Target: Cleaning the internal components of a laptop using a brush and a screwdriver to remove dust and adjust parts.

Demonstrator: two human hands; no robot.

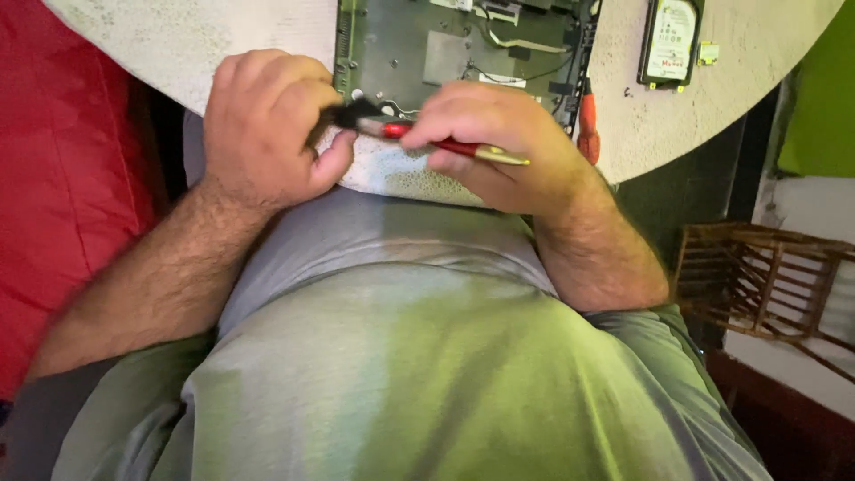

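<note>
Pen [459, 149] lies crosswise, dark tip toward left hand [263, 129].

A round table [757, 53] with a pale, speckled top carries the work. An opened device with its green circuit board [463, 49] exposed lies flat near the table's front edge. Just right of it lies an orange-handled screwdriver [588, 125], and farther right a bare hard drive [671, 40].

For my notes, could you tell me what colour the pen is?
Red with a gold end, pen, head view.
</note>
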